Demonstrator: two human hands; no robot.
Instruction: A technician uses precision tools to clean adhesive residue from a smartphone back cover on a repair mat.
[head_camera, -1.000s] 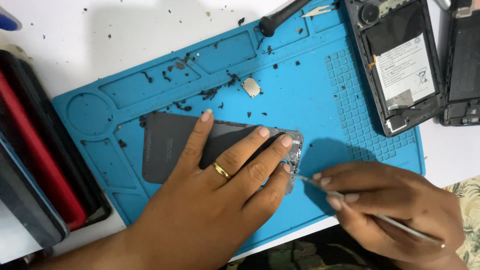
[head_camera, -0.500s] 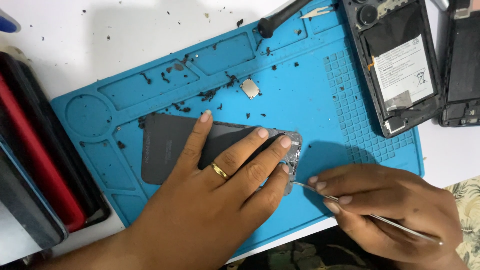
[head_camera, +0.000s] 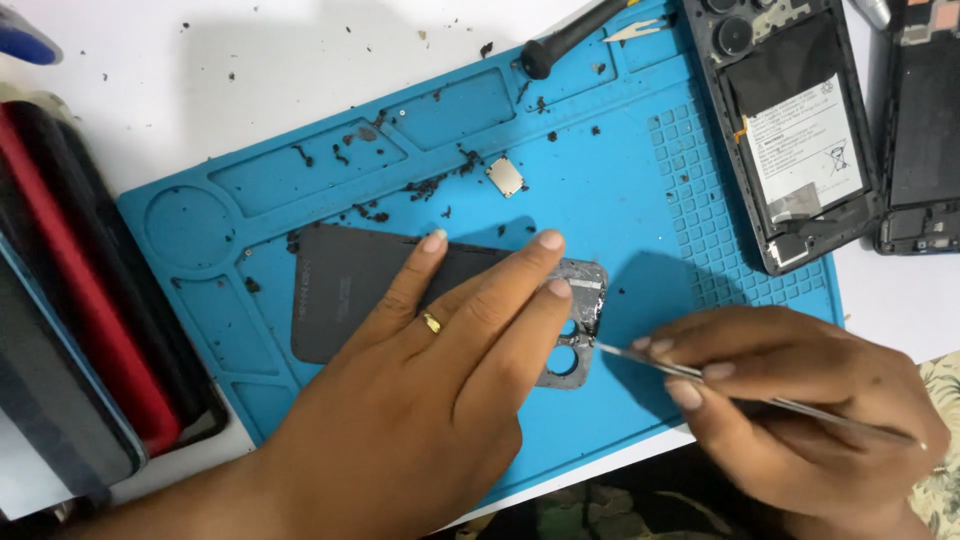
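Note:
My left hand (head_camera: 440, 380), with a gold ring on one finger, lies flat on a dark grey phone back cover (head_camera: 340, 290) and presses it onto the blue repair mat (head_camera: 660, 200). The cover's camera-hole end (head_camera: 575, 330) sticks out past my fingertips, coated in grey adhesive residue. My right hand (head_camera: 790, 400) grips thin metal tweezers (head_camera: 690, 375). Their tip touches the edge of the cover beside the camera holes.
An opened phone with its battery showing (head_camera: 790, 130) lies at the mat's upper right, another dark phone part (head_camera: 925, 130) beside it. A black tool handle (head_camera: 570, 40) and a small square metal piece (head_camera: 504, 175) sit near the top. Dark adhesive crumbs litter the mat. Stacked red and black cases (head_camera: 70, 300) stand left.
The tweezers' tip has shifted slightly along the camera-hole edge of the cover. My left hand stays pressed on the cover.

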